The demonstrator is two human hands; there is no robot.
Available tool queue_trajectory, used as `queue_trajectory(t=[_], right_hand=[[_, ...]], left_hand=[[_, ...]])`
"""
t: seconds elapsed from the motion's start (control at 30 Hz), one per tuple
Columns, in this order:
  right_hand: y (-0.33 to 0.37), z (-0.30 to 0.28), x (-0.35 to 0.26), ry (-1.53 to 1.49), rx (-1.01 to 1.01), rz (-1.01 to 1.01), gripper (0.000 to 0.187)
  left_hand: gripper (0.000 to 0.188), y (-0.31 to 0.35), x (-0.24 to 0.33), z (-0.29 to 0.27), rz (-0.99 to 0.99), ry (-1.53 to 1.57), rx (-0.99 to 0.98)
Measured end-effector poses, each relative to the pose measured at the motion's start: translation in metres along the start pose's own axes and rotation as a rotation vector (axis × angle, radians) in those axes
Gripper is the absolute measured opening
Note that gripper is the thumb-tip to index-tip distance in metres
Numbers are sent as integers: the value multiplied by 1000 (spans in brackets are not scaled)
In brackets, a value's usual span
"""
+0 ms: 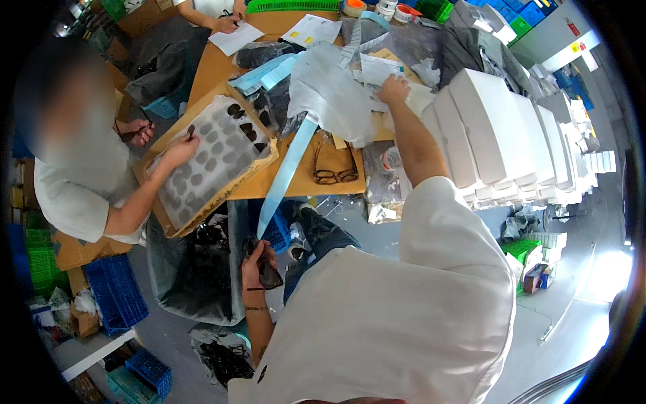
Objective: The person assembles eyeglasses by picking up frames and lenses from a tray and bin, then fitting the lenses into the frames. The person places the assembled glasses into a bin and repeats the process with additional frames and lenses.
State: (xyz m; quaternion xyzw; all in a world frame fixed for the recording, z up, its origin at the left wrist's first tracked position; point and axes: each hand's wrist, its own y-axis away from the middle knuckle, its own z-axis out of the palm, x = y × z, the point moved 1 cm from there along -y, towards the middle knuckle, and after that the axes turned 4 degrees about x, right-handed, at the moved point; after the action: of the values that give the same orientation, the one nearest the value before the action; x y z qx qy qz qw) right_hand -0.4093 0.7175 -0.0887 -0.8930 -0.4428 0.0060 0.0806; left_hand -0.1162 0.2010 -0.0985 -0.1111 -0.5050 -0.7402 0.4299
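Note:
My left hand (254, 268) is closed around dark-lensed sunglasses (270, 277), low in front of the table's edge. A long light-blue strip (288, 176) runs from the table down to the fingertips of that hand; whether they pinch its end I cannot tell. Across the table my right hand (395, 89) reaches out, its fingers spread over white paper slips (381, 69). Beside that arm lies a crumpled translucent plastic sheet (330, 94), covering part of the strip. A pair of dark-framed glasses (335, 176) rests near the table's front edge.
At left a co-worker handles lenses in a shallow box (215, 161) and holds glasses. Another person's hand (226, 24) is at a paper at the far side. White boxes (481, 128) stack up at right. Below stand a grey-lined bin (195, 283) and blue crates (116, 293).

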Motion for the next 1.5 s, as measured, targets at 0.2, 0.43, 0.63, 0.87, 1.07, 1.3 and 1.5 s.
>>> queue_trajectory(t=[0.2,0.43,0.63,0.87,1.07,1.3,1.5], right_hand=[[-34,39,-38,-429,-14,-260,70],[-72,140,-59,-109,-310,-270,68],[-31,-78,-119,-351,-143,-381,37],[131,-199,-187,-1233,-864,-757,24],[185,-122,-262,-1672,-890,-135,30],[209,-93,-259,-1840,-476,-60,26],[198,-114,-284,-1499,-534,-288,26]], left_hand=[[25,-27,8,7,-22,64,124],[28,-83,60,97,36,-270,-189],[24,-99,103,130,302,-267,-203],[52,-103,159,172,494,-197,-247],[54,-139,139,131,286,-64,-91],[59,-119,114,103,471,-257,-186],[35,-125,123,99,352,-149,107]])
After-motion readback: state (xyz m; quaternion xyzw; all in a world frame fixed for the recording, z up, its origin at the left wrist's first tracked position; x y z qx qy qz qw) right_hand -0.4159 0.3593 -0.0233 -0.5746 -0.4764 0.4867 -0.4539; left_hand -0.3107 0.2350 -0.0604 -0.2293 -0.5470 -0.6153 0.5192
